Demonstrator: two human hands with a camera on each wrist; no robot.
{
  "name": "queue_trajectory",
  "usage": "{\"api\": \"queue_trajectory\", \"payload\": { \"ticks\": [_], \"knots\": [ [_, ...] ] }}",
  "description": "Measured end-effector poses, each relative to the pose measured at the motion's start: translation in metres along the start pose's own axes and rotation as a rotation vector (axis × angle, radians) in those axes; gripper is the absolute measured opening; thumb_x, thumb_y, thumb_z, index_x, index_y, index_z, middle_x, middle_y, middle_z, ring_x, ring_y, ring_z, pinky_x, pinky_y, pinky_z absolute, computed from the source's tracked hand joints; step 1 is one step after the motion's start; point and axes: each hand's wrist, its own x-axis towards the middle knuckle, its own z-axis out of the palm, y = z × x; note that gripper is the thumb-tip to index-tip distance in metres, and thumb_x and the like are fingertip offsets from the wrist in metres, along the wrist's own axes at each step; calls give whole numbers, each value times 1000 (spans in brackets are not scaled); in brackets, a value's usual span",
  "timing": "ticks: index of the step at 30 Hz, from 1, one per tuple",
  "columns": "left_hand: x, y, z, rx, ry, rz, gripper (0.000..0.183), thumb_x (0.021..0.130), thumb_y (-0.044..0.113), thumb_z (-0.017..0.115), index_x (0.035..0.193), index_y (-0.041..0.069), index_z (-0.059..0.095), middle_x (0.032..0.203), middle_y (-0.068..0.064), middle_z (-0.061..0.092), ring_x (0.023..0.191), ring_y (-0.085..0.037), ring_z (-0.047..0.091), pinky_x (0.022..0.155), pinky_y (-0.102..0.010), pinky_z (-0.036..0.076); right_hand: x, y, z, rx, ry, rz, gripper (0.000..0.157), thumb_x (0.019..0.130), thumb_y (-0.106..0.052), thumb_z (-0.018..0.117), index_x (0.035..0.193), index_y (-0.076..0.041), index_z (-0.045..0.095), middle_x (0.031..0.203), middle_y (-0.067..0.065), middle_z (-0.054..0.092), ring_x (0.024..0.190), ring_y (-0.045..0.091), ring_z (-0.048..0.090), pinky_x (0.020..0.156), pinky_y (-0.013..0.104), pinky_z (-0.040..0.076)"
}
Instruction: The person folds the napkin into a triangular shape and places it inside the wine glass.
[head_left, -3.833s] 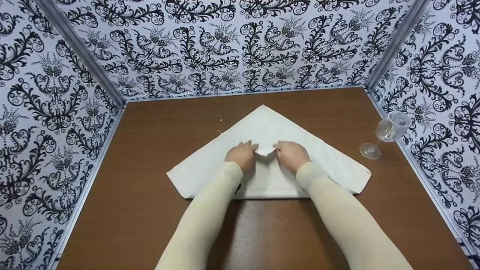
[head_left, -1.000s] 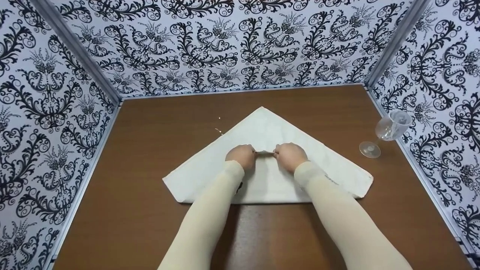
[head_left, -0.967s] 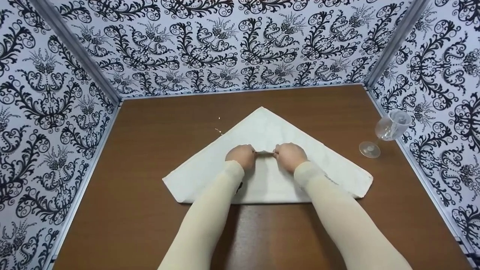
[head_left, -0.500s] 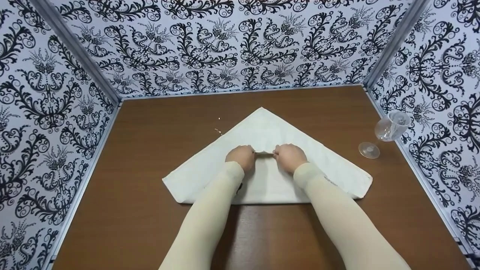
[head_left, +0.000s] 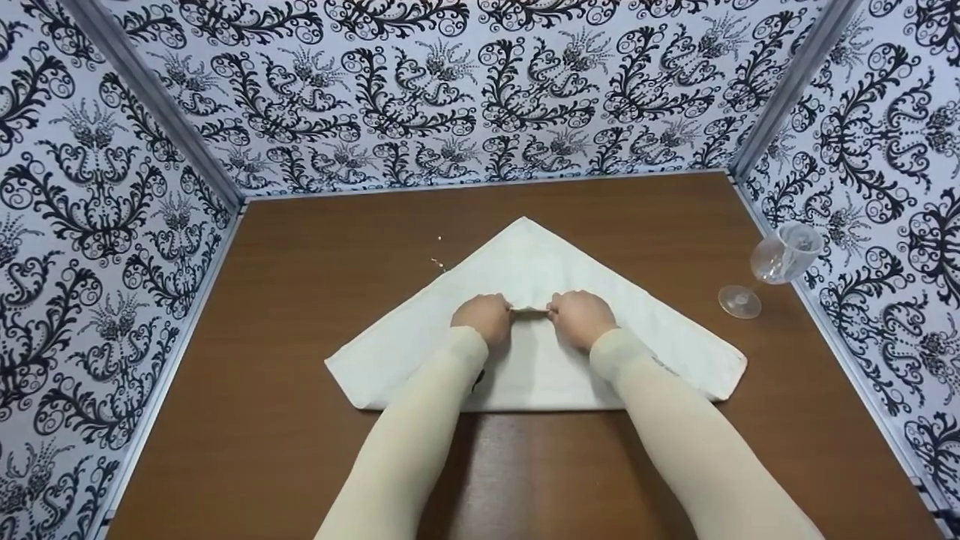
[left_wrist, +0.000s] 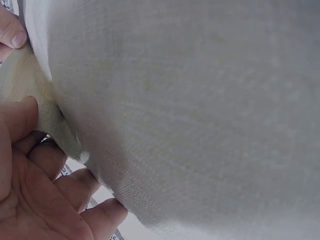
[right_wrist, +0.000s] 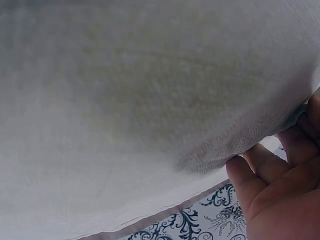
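Observation:
A white cloth napkin [head_left: 525,259], folded with a point at the far side and a straight near edge, lies mid-table. My left hand [head_left: 482,318] and right hand [head_left: 581,319] face each other over its middle. Between them runs a short stretch of raised cloth, each hand pinching one end. In the left wrist view, the thumb of my left hand [left_wrist: 42,185] presses the cloth, with the other fingers beneath it. The right wrist view shows my right hand [right_wrist: 285,192] with fingertips under the cloth's edge; its thumb is hidden there.
A clear wine glass [head_left: 780,259] stands upright near the table's right edge. A few tiny pale bits [head_left: 439,263] lie by the napkin's left slope. Black-and-white patterned walls [head_left: 450,90] close off the brown table [head_left: 277,300] at the back and both sides.
Earlier, a small pointed cloth corner showed between my hands; now a narrow raised edge shows there. Over the last second both hands have come slightly nearer to me, still pinching the cloth.

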Motion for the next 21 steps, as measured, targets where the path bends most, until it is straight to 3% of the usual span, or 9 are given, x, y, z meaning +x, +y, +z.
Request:
{"api": "queue_trajectory", "payload": {
  "ticks": [4,9,13,17,21],
  "knots": [
    [-8,2,-5,14,-21,5,32,109,29,53,118,12,78,111,-7,80,97,-24,75,90,-43,61,-5,-1,-4,-25,-5,-39,20,105,-23,63,105,-10,79,100,12,79,97,37,75,91,54,58],
    [-12,5,-16,65,-45,16,29,107,26,55,104,14,82,102,-6,80,78,-22,63,83,-43,61,-6,-3,-14,3,-57,-42,22,104,-23,64,101,-9,81,101,10,80,98,35,74,93,54,57],
    [-8,7,-22,103,20,30,27,107,25,56,109,16,80,104,-5,80,88,-21,72,86,-43,62,-3,-3,-23,59,-38,7,26,106,-22,61,97,-8,80,98,11,80,94,33,74,90,54,57],
    [-4,8,-22,52,92,8,30,109,26,53,124,21,78,116,-3,80,109,-23,76,93,-43,61,3,-2,-25,118,52,65,28,108,-24,57,96,-10,78,95,8,79,90,30,73,86,51,58],
    [1,7,-20,-5,119,5,34,111,28,50,134,25,74,127,0,77,120,-22,73,100,-41,59,7,0,-22,157,104,78,26,107,-24,58,95,-12,77,95,6,79,90,29,74,86,51,58]
  ]
}}
